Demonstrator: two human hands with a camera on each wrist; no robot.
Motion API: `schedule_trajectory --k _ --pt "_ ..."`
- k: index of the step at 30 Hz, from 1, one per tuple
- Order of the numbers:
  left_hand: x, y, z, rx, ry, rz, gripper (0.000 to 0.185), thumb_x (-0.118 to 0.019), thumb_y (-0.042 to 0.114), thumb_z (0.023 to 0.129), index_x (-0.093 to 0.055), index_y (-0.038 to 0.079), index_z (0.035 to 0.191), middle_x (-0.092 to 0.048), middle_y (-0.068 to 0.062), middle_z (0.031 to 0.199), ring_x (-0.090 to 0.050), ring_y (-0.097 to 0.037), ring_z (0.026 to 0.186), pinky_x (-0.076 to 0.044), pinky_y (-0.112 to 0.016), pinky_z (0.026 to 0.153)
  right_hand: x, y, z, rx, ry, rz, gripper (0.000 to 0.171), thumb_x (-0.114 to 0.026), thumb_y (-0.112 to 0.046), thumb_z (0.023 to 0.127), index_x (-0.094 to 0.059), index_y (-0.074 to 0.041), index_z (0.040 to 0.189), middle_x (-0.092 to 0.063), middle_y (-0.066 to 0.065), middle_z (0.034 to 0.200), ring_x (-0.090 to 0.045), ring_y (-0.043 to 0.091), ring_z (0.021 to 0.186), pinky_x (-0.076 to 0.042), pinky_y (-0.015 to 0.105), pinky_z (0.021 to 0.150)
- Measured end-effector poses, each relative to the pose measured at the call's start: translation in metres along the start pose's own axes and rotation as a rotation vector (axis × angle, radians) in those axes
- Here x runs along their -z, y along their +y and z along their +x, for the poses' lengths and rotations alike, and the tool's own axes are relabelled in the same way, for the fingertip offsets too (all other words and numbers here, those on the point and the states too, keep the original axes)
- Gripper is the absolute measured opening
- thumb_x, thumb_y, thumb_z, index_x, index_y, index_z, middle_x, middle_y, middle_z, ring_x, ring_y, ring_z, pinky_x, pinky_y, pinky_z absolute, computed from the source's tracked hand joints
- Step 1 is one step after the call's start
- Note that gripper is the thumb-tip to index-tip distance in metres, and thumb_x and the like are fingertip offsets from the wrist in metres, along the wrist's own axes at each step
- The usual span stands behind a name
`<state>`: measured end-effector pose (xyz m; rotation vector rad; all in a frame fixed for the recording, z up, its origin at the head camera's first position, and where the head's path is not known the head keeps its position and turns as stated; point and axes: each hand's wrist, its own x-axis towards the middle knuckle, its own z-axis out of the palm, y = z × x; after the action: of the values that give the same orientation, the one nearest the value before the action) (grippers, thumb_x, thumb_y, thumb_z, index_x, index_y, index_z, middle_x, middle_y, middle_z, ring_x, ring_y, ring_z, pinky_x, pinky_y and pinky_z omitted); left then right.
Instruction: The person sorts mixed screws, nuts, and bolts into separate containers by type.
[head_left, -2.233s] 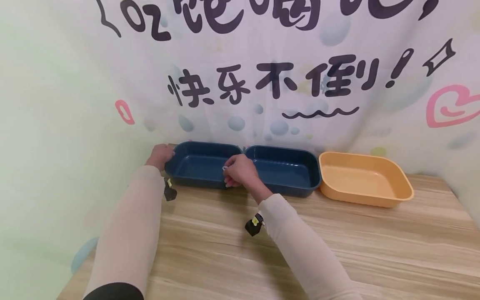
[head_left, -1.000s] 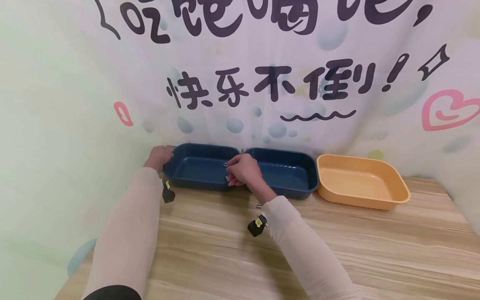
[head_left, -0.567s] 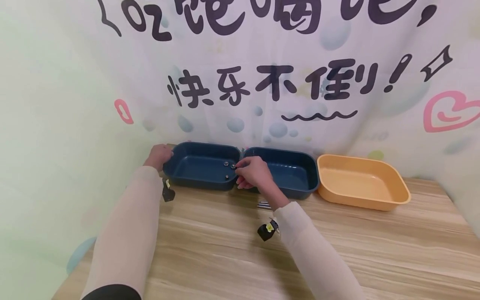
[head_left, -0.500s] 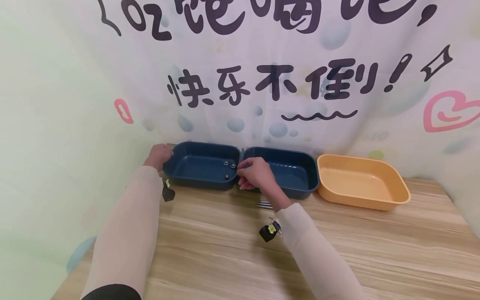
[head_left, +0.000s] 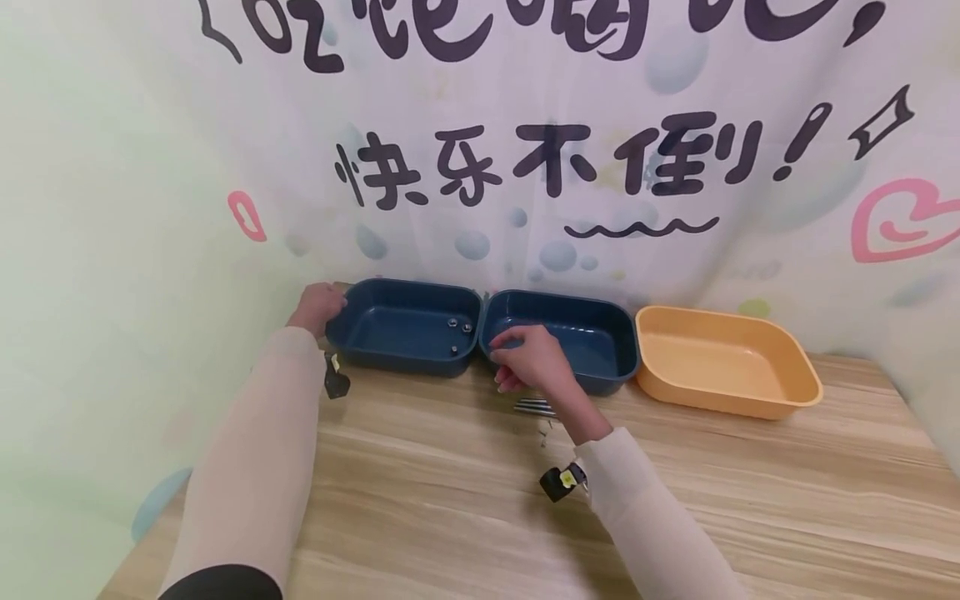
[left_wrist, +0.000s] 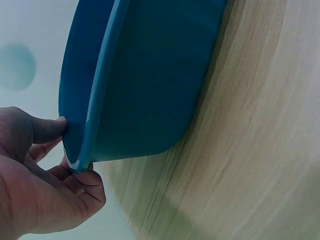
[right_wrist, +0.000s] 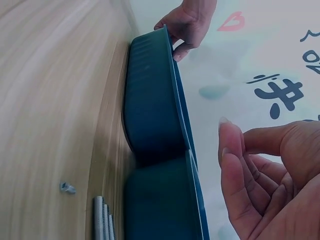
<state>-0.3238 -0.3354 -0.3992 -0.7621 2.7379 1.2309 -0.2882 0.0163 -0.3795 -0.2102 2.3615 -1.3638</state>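
Wood-grain table [head_left: 420, 492] | glossy, round-cornered leftmost blue tray [head_left: 397, 362] | left fingers [left_wrist: 47, 130] pinching rim [left_wrist: 96, 105]

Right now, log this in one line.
left grip: pinches left blue bin rim | right grip: empty, near middle blue bin | left blue bin: three small metal pieces | table: metal rods

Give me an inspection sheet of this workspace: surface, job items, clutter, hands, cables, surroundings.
Surface: wood-grain table.
Job items: left blue tray with three small metal pieces at its right end; middle blue tray; orange tray; metal rods and a small metal fitting on the table.
Clutter: nothing else seen.
Left hand: grips the left blue tray's rim.
Right hand: hovers by the middle blue tray, fingers loosely curled, nothing seen held.
Cables: nothing seen.
Surroundings: white printed backdrop behind the trays.
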Motion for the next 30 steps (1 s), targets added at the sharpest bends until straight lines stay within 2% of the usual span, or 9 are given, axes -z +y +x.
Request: schedule_trajectory --k 8,14,17,30 --pt "0.001 0.001 -0.001 -0.001 0.004 -0.008 0.014 -0.037 0.007 0.099 -0.047 0.000 0.092 -0.045 -0.018 0.102 -0.046 -0.031 0.095 -0.044 -0.040 0.087 0.005 0.011 -0.012 0.009 0.018 -0.022 0.025 -0.066 -0.018 0.092 -0.067 -0.008 0.114 -0.069 0.011 0.070 -0.070 0.032 0.068 -0.059 0.037 0.063" --pt "0.001 0.002 -0.002 -0.004 0.003 -0.014 0.014 -0.038 0.007 0.100 -0.048 -0.001 0.094 -0.045 -0.019 0.103 -0.046 -0.032 0.096 -0.044 -0.042 0.089 0.003 0.026 -0.014 -0.004 0.021 -0.033 0.025 -0.067 -0.017 0.091 -0.068 -0.005 0.113 -0.068 0.010 0.067 -0.068 0.023 0.057 -0.059 0.041 0.063" --pt "0.001 0.002 -0.002 -0.010 -0.002 -0.012 0.014 -0.038 0.007 0.100 -0.048 -0.002 0.096 -0.046 -0.020 0.106 -0.046 -0.033 0.098 -0.044 -0.043 0.093 0.002 0.034 -0.014 -0.010 0.026 -0.030 0.023 -0.067 -0.016 0.091 -0.069 -0.004 0.110 -0.068 0.010 0.066 -0.068 0.025 0.057 -0.058 0.042 0.062" --pt "0.001 0.002 -0.004 -0.014 -0.010 -0.023 0.016 -0.037 0.007 0.100 -0.049 -0.004 0.099 -0.045 -0.019 0.105 -0.045 -0.031 0.097 -0.044 -0.040 0.087 -0.003 0.063 -0.011 -0.066 0.032 -0.053 0.016 -0.065 -0.015 0.092 -0.069 -0.004 0.104 -0.066 0.010 0.065 -0.064 0.017 0.051 -0.057 0.036 0.056"
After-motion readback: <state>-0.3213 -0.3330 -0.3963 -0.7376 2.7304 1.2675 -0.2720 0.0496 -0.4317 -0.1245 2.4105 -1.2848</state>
